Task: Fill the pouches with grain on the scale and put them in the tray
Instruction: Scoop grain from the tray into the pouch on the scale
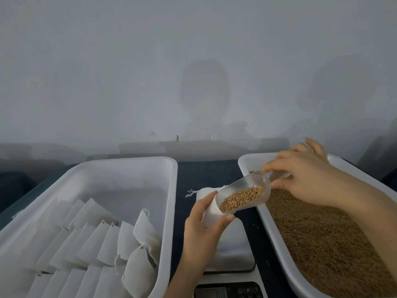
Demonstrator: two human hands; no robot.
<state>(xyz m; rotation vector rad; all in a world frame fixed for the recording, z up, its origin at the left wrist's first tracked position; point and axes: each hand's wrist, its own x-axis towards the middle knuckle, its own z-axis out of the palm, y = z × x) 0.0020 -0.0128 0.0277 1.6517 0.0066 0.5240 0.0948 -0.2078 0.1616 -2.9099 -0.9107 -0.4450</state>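
Scale [234, 250] sits nearest, below the left hand [203, 226], whose fingers curl round an open pouch [211, 215]. Right hand [307, 179] fingers grasp the scoop [255, 182] handle; its long axis slopes down-left, grain [242, 197] at the pouch mouth.

Small hand-packing station set against a bare grey wall [193, 61]. Evidence: a dark tabletop [206, 173] carrying a digital scale [232, 252], a white tray [243, 166] of loose grain [322, 237], and a second white tray [129, 161] lined with rows of cloth pouches [90, 244]. Home or workshop: undetermined.
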